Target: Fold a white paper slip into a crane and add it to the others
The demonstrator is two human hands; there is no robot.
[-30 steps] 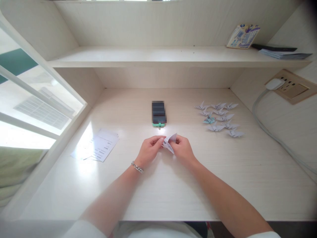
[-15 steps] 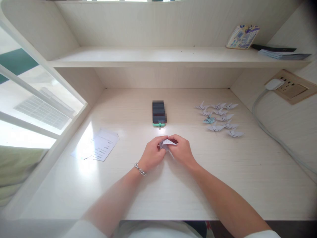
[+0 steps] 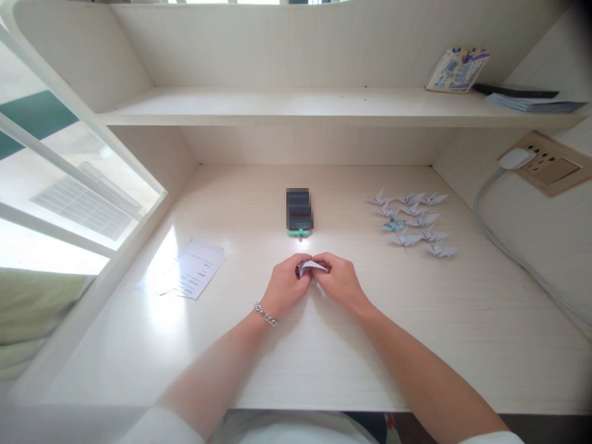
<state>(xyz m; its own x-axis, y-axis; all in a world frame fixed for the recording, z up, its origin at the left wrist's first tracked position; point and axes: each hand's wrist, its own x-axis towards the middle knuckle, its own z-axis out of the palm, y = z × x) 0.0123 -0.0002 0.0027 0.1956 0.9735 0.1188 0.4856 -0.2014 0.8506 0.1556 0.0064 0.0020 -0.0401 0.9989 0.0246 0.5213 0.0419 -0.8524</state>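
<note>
A small folded piece of white paper (image 3: 311, 266) is pinched between both my hands, low over the middle of the pale wooden desk (image 3: 324, 345). My left hand (image 3: 285, 286), with a chain bracelet at the wrist, grips its left side with curled fingers. My right hand (image 3: 338, 281) is closed on its right side. Most of the paper is hidden by my fingers.
A phone (image 3: 299, 213) lies just beyond my hands. Several folded paper cranes (image 3: 413, 222) are grouped at the right. Printed paper slips (image 3: 192, 277) lie at the left. A wall socket with a plug and cable (image 3: 513, 161) is on the right wall; a shelf (image 3: 277, 102) runs above.
The upright paper flap has been folded down flat between my fingers. Both hands have closed in a little tighter on the paper and stayed in the same place.
</note>
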